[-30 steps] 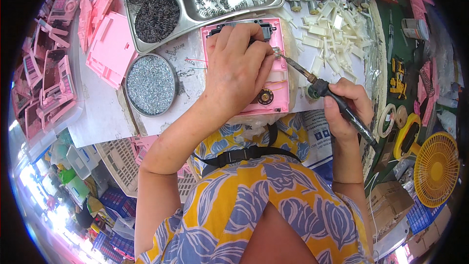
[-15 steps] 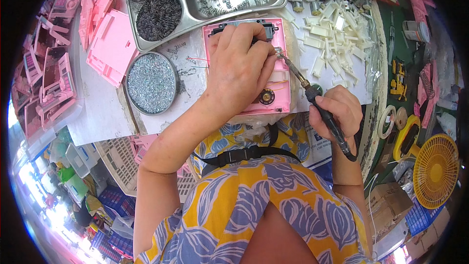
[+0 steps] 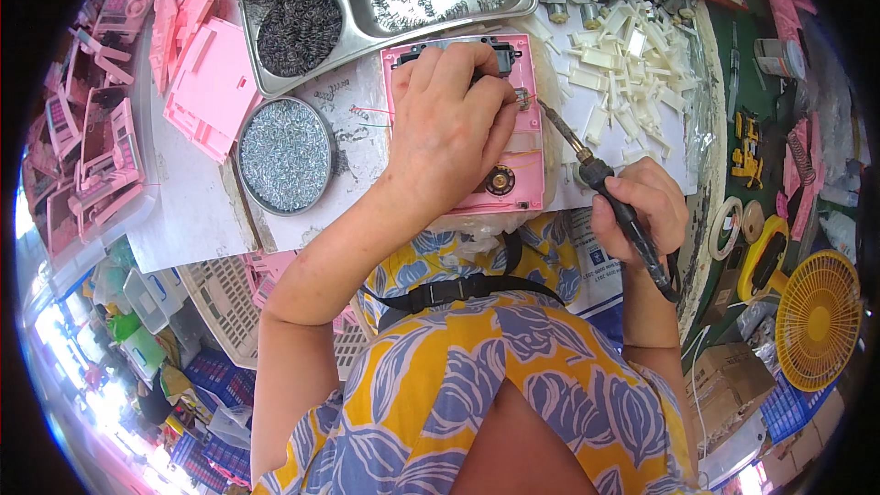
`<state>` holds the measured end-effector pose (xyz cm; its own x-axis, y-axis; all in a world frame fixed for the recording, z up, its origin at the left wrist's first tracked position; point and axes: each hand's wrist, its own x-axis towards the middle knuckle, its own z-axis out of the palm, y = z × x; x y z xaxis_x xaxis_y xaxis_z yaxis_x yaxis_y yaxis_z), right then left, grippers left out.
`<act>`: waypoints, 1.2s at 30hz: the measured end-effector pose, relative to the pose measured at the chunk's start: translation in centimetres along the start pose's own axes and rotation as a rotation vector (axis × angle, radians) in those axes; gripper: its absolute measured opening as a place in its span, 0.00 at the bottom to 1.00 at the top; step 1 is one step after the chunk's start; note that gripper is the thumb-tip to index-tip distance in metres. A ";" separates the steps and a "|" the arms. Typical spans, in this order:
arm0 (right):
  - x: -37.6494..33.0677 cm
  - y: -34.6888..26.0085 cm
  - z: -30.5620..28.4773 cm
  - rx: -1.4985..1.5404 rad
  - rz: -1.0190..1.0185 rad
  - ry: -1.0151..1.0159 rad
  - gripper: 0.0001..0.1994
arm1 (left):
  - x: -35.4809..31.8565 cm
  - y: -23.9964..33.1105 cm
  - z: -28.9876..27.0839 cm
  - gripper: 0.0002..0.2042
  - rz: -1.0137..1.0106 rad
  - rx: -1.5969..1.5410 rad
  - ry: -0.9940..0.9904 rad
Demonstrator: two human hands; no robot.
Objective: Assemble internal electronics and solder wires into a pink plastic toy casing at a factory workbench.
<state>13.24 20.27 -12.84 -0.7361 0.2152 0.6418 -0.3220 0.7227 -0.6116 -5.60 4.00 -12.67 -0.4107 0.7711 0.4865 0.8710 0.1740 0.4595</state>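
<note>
A pink plastic housing [image 3: 529,158] lies on clear plastic wrap, with a black part across its far end and a round black-and-gold part [image 3: 500,181] inside its near half. My left hand [image 3: 449,124] rests over the housing, its thumb and fingers closed together near a small metal part [image 3: 522,99] at the right wall. What the fingertips pinch is hidden. Thin red and green wires [image 3: 374,119] stick out left of that hand. My right hand [image 3: 649,209] grips a soldering iron [image 3: 612,191] by its black handle; its tip is just right of the metal part.
A steel tray [image 3: 367,64] of dark springs stands at the far left, a round tin [image 3: 285,156] of small silvery pieces nearer. White plastic parts [image 3: 628,64] are piled at the right. Pink housings [image 3: 101,156] fill the left side; a yellow fan [image 3: 819,321] stands lower right.
The soldering iron and my right hand have shifted slightly right, taking the tip away from the small metal part. My left hand has stayed in place.
</note>
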 end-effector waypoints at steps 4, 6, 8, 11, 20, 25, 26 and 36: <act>0.2 0.2 -0.3 0.005 -0.001 0.021 0.13 | -0.1 0.0 -0.1 0.08 -0.014 0.012 -0.011; 0.1 0.2 -0.5 0.000 0.001 0.027 0.13 | -0.1 0.0 -0.1 0.08 -0.016 0.014 -0.016; 0.1 0.3 -0.6 -0.005 0.007 0.028 0.13 | -0.1 0.0 -0.1 0.08 -0.015 0.017 -0.020; 0.2 0.5 -0.8 -0.007 0.002 0.037 0.13 | -0.1 0.1 -0.1 0.08 -0.016 0.017 -0.019; 0.5 0.4 -0.6 0.008 0.007 0.033 0.12 | 0.3 0.6 -0.2 0.08 -0.049 0.038 -0.030; 1.0 0.4 0.1 0.029 0.009 0.007 0.12 | 0.5 0.8 -0.1 0.07 -0.057 0.079 -0.033; 1.1 0.4 0.2 0.030 0.012 0.001 0.12 | 0.6 0.8 -0.1 0.07 -0.061 0.090 -0.040; 1.1 0.8 0.6 0.026 0.017 -0.007 0.12 | 0.7 1.0 -0.1 0.07 -0.069 0.089 -0.036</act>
<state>11.82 20.73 -12.91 -0.7459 0.2225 0.6278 -0.3244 0.7018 -0.6342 -5.02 4.68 -11.83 -0.4620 0.7768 0.4279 0.8621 0.2801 0.4222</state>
